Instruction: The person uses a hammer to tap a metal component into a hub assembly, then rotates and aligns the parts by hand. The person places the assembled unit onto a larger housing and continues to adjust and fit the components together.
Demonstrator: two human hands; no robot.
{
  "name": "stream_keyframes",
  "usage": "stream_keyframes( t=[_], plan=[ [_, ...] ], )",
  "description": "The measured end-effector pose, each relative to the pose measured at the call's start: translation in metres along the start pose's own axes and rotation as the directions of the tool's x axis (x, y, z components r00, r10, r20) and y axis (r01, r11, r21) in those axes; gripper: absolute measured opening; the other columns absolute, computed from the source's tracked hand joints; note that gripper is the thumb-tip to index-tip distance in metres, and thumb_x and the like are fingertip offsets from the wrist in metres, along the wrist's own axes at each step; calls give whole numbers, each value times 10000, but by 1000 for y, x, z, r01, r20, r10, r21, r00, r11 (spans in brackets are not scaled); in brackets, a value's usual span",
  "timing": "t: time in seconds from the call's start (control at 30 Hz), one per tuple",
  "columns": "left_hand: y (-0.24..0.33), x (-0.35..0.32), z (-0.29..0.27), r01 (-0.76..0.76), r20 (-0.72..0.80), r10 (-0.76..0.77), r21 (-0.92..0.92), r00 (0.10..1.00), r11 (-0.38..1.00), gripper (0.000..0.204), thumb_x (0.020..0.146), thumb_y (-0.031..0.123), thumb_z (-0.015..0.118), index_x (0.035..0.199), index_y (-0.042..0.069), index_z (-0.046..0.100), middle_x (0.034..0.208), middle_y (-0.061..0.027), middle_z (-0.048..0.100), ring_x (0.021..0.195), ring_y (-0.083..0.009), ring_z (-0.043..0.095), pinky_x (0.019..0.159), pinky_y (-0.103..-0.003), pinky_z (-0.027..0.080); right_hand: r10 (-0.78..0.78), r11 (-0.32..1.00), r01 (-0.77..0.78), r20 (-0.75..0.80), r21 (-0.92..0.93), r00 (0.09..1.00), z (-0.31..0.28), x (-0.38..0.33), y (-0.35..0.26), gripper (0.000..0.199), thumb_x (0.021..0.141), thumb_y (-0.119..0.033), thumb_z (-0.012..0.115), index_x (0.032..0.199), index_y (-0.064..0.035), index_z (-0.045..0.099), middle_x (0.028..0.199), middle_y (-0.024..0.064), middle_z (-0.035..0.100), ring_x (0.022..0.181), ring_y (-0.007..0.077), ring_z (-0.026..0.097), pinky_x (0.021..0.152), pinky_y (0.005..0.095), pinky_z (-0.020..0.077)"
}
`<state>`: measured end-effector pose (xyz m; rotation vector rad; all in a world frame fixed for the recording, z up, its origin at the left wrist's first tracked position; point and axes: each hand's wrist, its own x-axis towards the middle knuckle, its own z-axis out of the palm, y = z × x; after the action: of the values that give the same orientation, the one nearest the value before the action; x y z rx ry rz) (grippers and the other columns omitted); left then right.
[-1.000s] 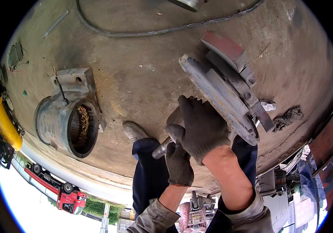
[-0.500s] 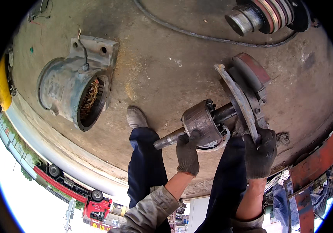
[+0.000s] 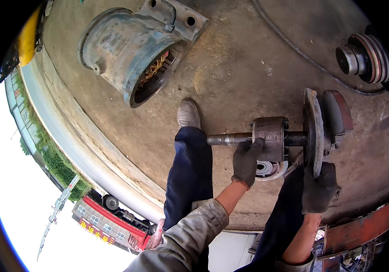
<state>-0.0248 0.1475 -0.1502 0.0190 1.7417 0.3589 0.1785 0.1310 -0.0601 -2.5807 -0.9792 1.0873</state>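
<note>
I hold a motor rotor (image 3: pixel 270 136) level above the concrete floor: a grey steel core on a shaft (image 3: pixel 228 139) that points left, with a round end plate (image 3: pixel 312 124) at its right end. My left hand (image 3: pixel 246 161), in a dark glove, grips the underside of the core near the shaft. My right hand (image 3: pixel 319 189), also gloved, holds the lower rim of the end plate. A round bearing-like part (image 3: pixel 267 168) shows just below the core, partly hidden by my left hand.
A large grey motor housing (image 3: pixel 133 50) with copper windings lies on the floor at the upper left. A pulley assembly (image 3: pixel 366 56) sits at the upper right beside a cable (image 3: pixel 289 43). My legs and one shoe (image 3: pixel 188 113) are below the rotor.
The rotor has swung from tilted to level, with its shaft pointing left. The view has shifted, so the motor housing sits higher and nearer. Both hands have kept their hold.
</note>
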Motion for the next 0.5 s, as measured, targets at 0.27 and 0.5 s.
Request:
stream_keyframes(
  t=[0.27, 0.5],
  plan=[
    [35, 9, -4, -153, 81, 136, 265, 987, 952, 458, 968, 389, 753, 1106, -46, 725, 1012, -134, 768, 939, -186, 679, 872, -339, 515, 237, 971, -235, 34, -51, 971, -7, 4, -20, 232, 886, -161, 750, 992, 6, 627, 885, 180, 673, 791, 291, 653, 738, 421, 517],
    [82, 8, -20, -375, 218, 307, 622, 926, 688, 417, 983, 379, 716, 1124, -14, 730, 960, -140, 794, 928, -278, 751, 842, -395, 543, 240, 938, -240, 33, 248, 970, 3, -9, -34, 356, 873, -212, 783, 1123, 12, 664, 969, 155, 714, 862, 231, 645, 810, 383, 530]
  ],
)
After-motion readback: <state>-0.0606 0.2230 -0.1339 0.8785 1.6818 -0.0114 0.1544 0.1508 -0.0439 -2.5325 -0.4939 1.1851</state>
